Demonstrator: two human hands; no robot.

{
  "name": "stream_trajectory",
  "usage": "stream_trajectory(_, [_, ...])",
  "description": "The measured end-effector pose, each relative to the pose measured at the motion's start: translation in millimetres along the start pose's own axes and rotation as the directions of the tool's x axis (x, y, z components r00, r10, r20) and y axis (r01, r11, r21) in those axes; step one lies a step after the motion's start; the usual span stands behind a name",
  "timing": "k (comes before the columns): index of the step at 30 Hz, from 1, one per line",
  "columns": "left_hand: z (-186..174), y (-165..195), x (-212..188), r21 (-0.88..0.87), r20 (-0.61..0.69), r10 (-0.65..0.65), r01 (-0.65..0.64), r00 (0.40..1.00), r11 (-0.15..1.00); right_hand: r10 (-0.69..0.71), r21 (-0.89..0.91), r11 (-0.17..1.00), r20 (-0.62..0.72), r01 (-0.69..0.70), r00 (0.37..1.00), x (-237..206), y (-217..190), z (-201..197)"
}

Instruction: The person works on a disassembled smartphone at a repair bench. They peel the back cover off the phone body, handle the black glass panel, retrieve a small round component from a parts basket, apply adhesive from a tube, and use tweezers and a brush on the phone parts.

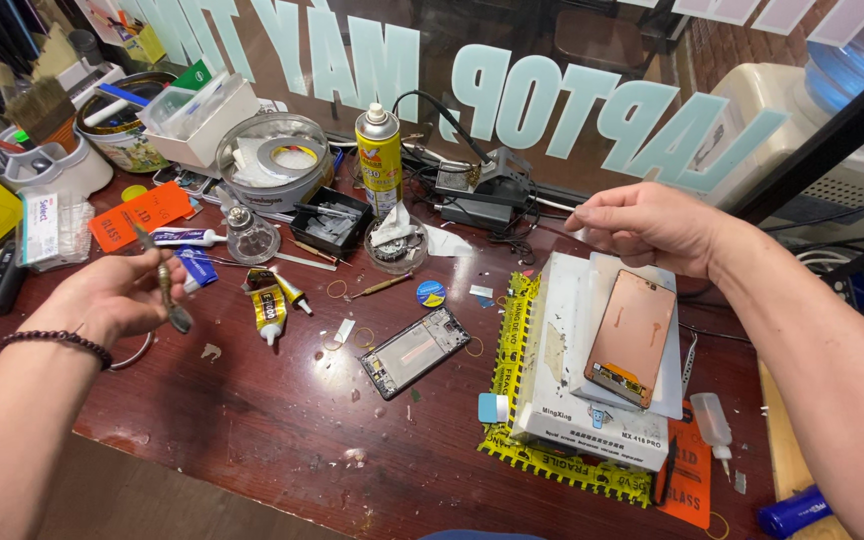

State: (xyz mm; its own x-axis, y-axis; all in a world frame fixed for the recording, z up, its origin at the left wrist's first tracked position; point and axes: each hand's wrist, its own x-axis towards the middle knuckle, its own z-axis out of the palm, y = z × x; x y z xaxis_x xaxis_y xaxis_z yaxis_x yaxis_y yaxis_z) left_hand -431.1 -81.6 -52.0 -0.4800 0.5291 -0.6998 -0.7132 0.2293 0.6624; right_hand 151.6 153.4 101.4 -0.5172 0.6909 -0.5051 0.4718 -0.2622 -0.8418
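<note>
Left hand [112,295] up close pinches tweezers [164,285] over the table [282,430], phone frame [414,350] lying just right of it. Right hand [647,228], fingers loosely curled and holding nothing, hovers beyond the copper-backed screen [632,335] on the white heating pad [552,370].

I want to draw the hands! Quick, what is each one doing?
Left hand: closed around a thin metal tool.
Right hand: loosely curled above the phone screen panel; whether it holds anything cannot be told.

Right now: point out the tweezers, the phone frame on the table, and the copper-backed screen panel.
tweezers [164,285], head view, mid-shaft
phone frame [414,351], head view, centre of its back
screen panel [633,335], head view, middle of its copper back
</note>
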Motion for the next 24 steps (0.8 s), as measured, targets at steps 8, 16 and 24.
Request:
stream_trajectory(8, [-62, 36, -1, -0.043, -0.138, 0.127, -0.134, 0.982, 0.990, 0.101, -0.246, 0.967, 0.104, -0.073, 0.989, 7, 0, 3])
stream_trajectory(16, [-63, 23, -11, 0.076, 0.034, 0.073, -0.075, 0.997, 0.994, -0.051, 0.126, 0.990, -0.048, 0.057, 0.998, 26, 6, 4])
stream_trajectory(24, [-47, -3, 2, 0.040, -0.007, -0.110, 0.110, 0.994, 0.993, -0.116, 0.151, 0.978, -0.188, 0.146, 0.975, 25, 2, 1])
